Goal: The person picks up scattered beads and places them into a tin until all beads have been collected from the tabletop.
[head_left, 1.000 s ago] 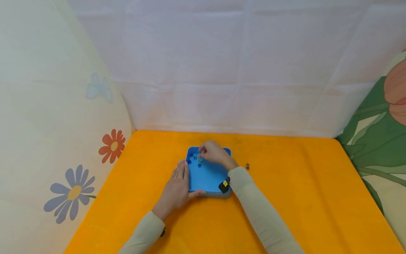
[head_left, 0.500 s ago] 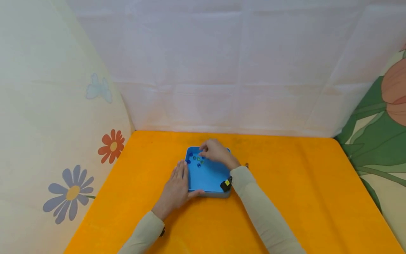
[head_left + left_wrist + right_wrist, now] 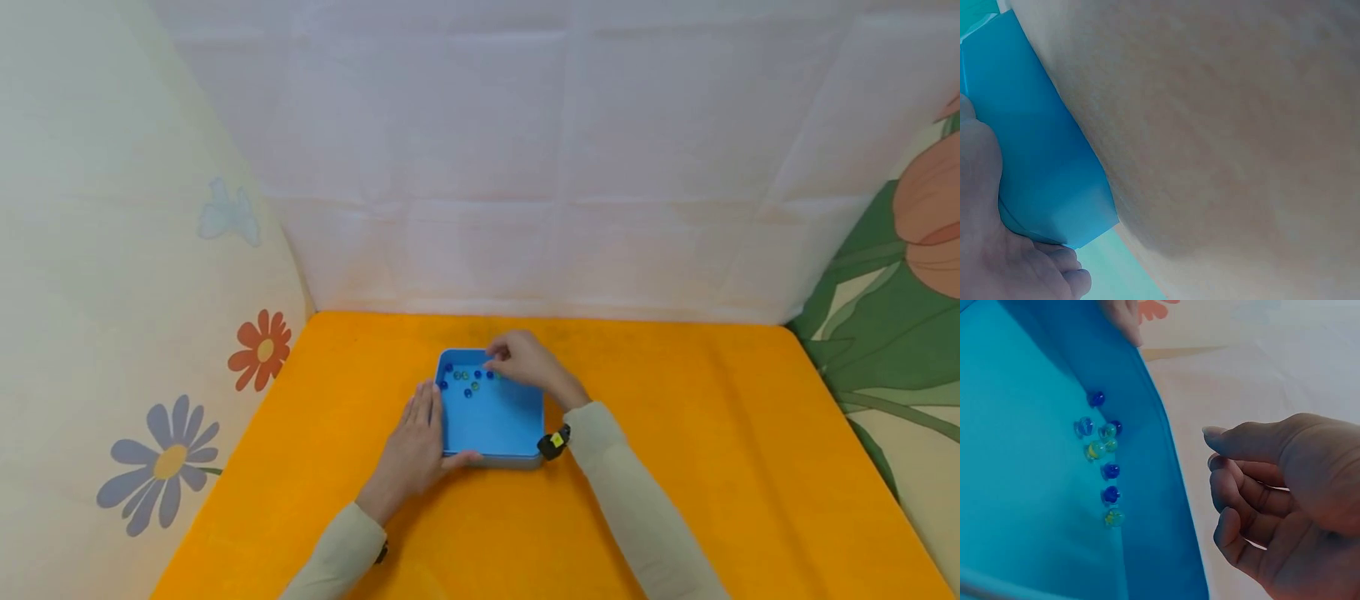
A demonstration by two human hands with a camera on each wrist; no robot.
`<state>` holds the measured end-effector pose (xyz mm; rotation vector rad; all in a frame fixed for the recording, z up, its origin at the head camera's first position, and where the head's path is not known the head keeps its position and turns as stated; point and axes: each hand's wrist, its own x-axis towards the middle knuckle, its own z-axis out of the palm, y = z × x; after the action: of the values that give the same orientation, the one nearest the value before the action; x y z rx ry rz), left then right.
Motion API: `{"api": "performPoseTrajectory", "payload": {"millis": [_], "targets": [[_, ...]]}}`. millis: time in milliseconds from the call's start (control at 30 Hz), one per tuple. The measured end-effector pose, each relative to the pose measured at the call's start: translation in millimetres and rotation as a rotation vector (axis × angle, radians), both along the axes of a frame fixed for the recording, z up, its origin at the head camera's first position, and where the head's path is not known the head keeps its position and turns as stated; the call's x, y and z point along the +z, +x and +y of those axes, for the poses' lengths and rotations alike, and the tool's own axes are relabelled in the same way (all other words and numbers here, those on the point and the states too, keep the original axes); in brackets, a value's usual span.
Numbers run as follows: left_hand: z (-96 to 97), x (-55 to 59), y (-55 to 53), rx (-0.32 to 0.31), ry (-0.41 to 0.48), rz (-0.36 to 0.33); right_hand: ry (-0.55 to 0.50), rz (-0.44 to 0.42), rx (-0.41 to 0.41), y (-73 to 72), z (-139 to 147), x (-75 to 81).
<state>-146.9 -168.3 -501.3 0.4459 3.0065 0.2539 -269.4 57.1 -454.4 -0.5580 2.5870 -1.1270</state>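
A blue open box [image 3: 491, 429] holds several glass marbles [image 3: 477, 375], dark blue and clear with yellow-green swirls, mostly along its far side. My left hand [image 3: 411, 446] lies against the box's left side with straight fingers, its thumb along the front edge. Over the far right part of the box is my right hand [image 3: 528, 364]. In the right wrist view that right hand [image 3: 1272, 494] has loosely bent fingers, thumb tip near the index finger, and no marble shows between them. The marbles [image 3: 1110, 470] there lie on the box floor beside the wall.
An orange cloth [image 3: 690, 450] covers the table under the box. A white sheet [image 3: 450, 167] hangs behind it, and flower-printed fabric [image 3: 217, 358] stands at the left and right. A black strap device [image 3: 553, 443] sits on my right wrist.
My right hand has shifted right along the box, uncovering more marbles. The small marbles on the table to the right are now hidden behind my right arm. My left hand stays against the box.
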Motion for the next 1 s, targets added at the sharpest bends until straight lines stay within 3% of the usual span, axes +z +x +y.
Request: {"api": "performPoseTrajectory", "payload": {"millis": [267, 400, 733, 1000], "targets": [[-0.3, -3.5, 0.4, 0.009, 0.015, 0.001, -0.082, -0.014, 0.005, 20.3, 24.1, 15.1], [-0.5, -5.1, -0.3, 0.010, 0.028, 0.002, -0.095, 0.013, -0.009, 27.5, 41.3, 14.0], [-1.6, -5.7, -0.7, 0.008, 0.023, 0.007, -0.117, 0.013, -0.102, 45.7, 84.0, -2.8], [-2.3, -5.4, -0.7, 0.001, 0.031, 0.017, -0.097, -0.014, -0.168, 59.5, 107.7, -25.5]]}}
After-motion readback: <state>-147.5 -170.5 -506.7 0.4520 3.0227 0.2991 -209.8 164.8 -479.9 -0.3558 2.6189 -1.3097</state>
